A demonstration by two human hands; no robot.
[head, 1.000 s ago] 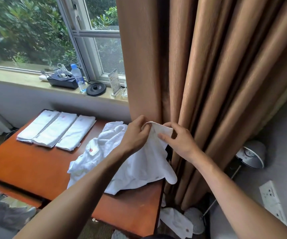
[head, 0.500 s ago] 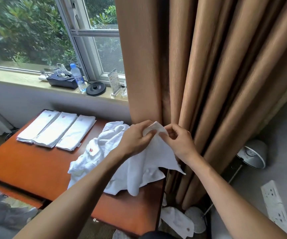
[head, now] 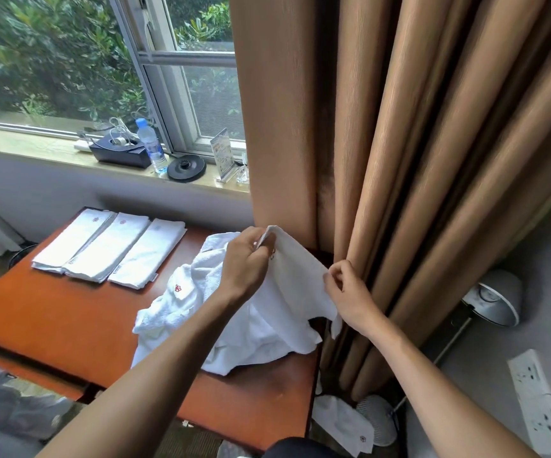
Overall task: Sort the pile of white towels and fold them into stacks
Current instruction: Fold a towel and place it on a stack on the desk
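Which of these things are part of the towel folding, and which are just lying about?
Part of the job: held towel, pinched by left hand and right hand; towel pile; three folded towels; table.
Just lying about: water bottle; black tray; card stand; lamp; power strip.

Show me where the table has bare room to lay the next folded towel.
Widest bare wood: the left-front of the table, between the three folded towels behind and the loose pile on its right. A narrower strip lies between pile and near edge. Crowded: the back right, where left hand and right hand hold the held towel beside the curtain.
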